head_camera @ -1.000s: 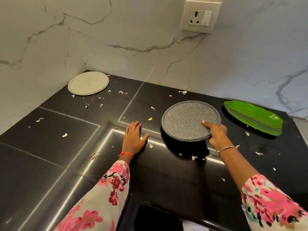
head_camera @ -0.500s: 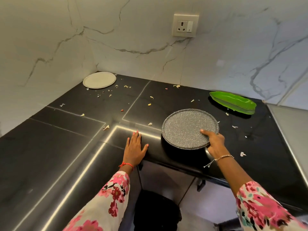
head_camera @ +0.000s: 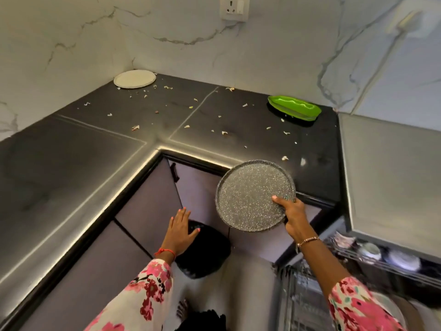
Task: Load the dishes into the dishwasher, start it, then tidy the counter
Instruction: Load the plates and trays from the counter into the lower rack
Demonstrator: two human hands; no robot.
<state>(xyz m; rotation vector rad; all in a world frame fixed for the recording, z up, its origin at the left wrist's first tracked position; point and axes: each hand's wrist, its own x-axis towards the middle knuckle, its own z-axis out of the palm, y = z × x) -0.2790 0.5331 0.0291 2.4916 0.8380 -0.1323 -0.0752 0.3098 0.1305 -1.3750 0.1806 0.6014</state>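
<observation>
Gripping the plate (head_camera: 250,192) at its near-right rim, thumb on top, my right hand (head_camera: 294,217) holds it beyond the counter (head_camera: 71,175) edge; I judge it stiff, fairly light, breakable. My left hand (head_camera: 180,231) lies flat, empty.

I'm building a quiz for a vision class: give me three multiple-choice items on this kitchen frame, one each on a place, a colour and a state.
1. Where is the white plate? A) far corner of the counter B) in a sink C) on a stove
2. What colour is the leaf-shaped dish? A) red B) green C) blue
3. The speckled grey plate is: A) flat on the counter B) held by the right hand C) under a cup
Answers: 1A, it lies where the walls meet; 2B, bright green by the back wall; 3B, thumb on its face, held in the air.
</observation>
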